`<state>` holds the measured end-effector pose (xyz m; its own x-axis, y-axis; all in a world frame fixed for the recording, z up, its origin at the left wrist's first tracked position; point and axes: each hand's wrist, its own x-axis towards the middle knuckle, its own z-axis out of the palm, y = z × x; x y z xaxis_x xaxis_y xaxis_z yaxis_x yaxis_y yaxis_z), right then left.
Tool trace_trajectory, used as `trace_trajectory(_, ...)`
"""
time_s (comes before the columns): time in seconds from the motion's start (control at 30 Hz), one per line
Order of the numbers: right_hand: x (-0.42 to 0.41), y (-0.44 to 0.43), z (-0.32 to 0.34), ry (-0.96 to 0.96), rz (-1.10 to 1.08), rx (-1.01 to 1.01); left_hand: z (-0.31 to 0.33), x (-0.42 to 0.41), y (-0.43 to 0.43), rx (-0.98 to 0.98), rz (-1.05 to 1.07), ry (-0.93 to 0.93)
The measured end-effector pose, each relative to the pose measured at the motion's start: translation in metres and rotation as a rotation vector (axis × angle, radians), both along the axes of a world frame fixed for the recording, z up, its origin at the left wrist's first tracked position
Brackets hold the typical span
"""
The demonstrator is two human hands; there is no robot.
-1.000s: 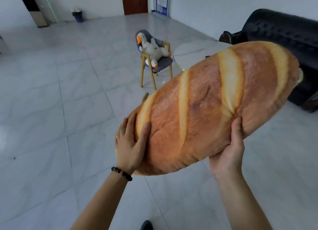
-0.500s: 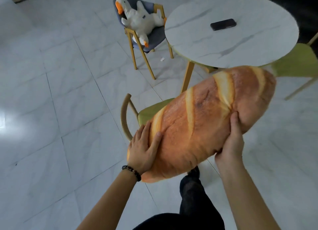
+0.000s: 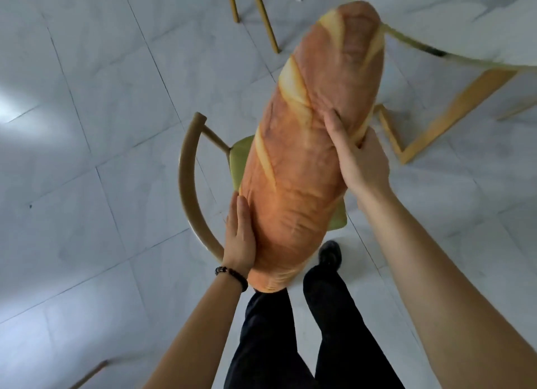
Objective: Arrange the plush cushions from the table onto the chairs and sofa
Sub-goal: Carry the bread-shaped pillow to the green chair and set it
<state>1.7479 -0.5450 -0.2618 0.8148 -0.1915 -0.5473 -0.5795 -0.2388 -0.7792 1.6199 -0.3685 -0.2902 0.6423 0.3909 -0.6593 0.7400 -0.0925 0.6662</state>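
Bread-shaped cushion [image 3: 305, 161] held lengthwise over green chair [image 3: 185, 185] seat, left hand [image 3: 239, 240] flat, fingers straight, pressing its near end, right hand [image 3: 361, 163] curled round its far side, thumb on top

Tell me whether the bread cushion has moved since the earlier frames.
Yes. The bread cushion has swung from lying crosswise to pointing lengthwise toward the round table, and it now hangs over the green chair, covering most of its seat.
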Motion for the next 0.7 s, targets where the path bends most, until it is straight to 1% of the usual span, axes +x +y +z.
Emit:
trace_trajectory(0.07, 0.006, 0.018, -0.058, 0.078, 0.160, -0.037, -0.052, 0.006, 0.003, -0.047, 0.044, 0.104)
trace_trajectory(0.13, -0.007, 0.033, -0.127, 0.194, 0.341, -0.030, -0.107, 0.009, 0.005, -0.064, -0.005, 0.171)
trace_trajectory(0.17, -0.018, 0.037, -0.161, 0.248, 0.409, -0.028, -0.127, 0.010, 0.002, -0.043, -0.065, 0.190)
trace_trajectory(0.23, -0.037, 0.040, -0.208, 0.286, 0.409, -0.039, -0.147, 0.014, -0.006, 0.064, -0.188, 0.204)
trace_trajectory(0.3, -0.043, 0.041, -0.221, 0.253, 0.309, -0.068, -0.160, 0.018, -0.011, 0.125, -0.275, 0.199)
trace_trajectory(0.33, -0.045, 0.041, -0.223, 0.226, 0.262, -0.048, -0.163, 0.021, -0.011, 0.136, -0.272, 0.195)
trace_trajectory(0.37, -0.046, 0.040, -0.222, 0.209, 0.207, -0.012, -0.165, 0.024, -0.008, 0.156, -0.236, 0.178)
trace_trajectory(0.47, -0.054, 0.032, -0.220, 0.218, -0.034, 0.118, -0.167, 0.045, 0.007, 0.241, -0.041, 0.086)
trace_trajectory(0.5, -0.059, 0.028, -0.227, 0.230, -0.085, 0.155, -0.169, 0.056, 0.014, 0.215, 0.019, 0.054)
trace_trajectory(0.57, -0.068, 0.016, -0.263, 0.253, -0.127, 0.259, -0.173, 0.081, 0.027, 0.032, 0.095, 0.043)
trace_trajectory(0.6, -0.069, 0.015, -0.264, 0.209, -0.124, 0.292, -0.175, 0.093, 0.031, -0.055, 0.097, 0.066)
trace_trajectory(0.63, -0.068, 0.020, -0.255, 0.176, -0.101, 0.264, -0.177, 0.100, 0.034, -0.120, 0.065, 0.074)
trace_trajectory(0.7, -0.059, 0.043, -0.218, 0.068, -0.046, 0.168, -0.175, 0.103, 0.035, -0.133, -0.024, 0.048)
